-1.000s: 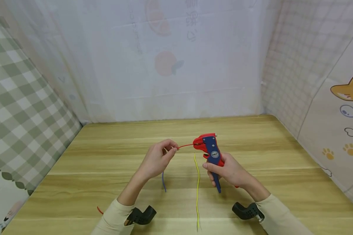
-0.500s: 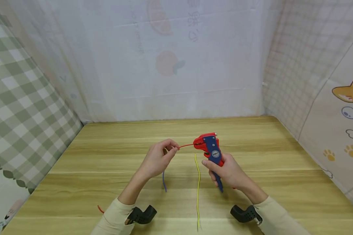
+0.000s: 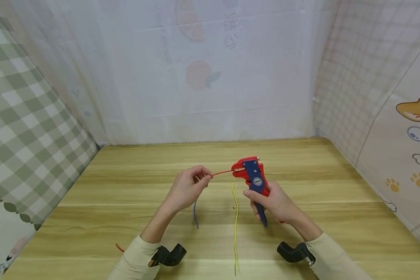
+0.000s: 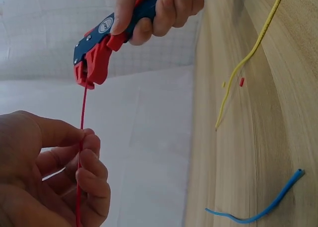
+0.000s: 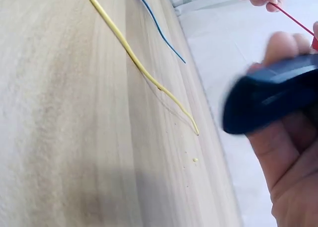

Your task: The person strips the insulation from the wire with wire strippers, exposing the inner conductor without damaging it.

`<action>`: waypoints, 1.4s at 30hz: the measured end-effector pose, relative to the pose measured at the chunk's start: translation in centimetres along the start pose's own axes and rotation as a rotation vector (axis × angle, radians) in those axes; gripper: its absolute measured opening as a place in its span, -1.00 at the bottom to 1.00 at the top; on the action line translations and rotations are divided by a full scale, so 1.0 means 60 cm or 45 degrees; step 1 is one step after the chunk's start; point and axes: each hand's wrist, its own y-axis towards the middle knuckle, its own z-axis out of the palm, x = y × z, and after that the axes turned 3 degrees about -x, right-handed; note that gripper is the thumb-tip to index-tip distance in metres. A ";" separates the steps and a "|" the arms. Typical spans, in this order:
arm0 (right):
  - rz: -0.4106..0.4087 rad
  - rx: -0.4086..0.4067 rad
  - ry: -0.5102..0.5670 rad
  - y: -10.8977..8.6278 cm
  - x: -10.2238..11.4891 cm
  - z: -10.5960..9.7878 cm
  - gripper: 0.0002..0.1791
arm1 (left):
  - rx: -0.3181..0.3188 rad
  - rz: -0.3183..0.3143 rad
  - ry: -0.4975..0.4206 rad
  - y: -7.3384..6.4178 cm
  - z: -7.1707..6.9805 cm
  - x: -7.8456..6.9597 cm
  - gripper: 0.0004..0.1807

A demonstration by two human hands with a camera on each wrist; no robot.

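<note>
My left hand [image 3: 189, 188] pinches a red wire [image 3: 222, 172] between thumb and fingertips, with the wire's tail running down past the palm in the left wrist view. Its far end reaches into the mouth of a red and blue wire stripper [image 3: 254, 175]. Around the stripper's handles my right hand [image 3: 274, 202] is wrapped, holding the tool above the table. Below, a yellow wire [image 3: 235, 225] lies lengthwise. A blue wire [image 4: 258, 217] rests left of it, partly hidden by my left hand in the head view. One small red insulation piece [image 4: 242, 81] lies beside the yellow wire.
The wooden table [image 3: 126, 163] meets a white cloth at its back edge. Another red wire [image 3: 119, 247] shows partly beside my left sleeve. Tiny yellow bits [image 5: 195, 160] lie near the yellow wire's end. Patterned cloths hang at both sides.
The stripper has shifted slightly right and up. A small red piece now lies on the table by the yellow wire, where none showed before. My left hand has stayed almost still.
</note>
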 end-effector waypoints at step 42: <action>-0.016 -0.204 0.026 0.000 0.028 -0.044 -0.70 | 0.470 -0.300 0.209 0.029 0.065 0.062 -0.61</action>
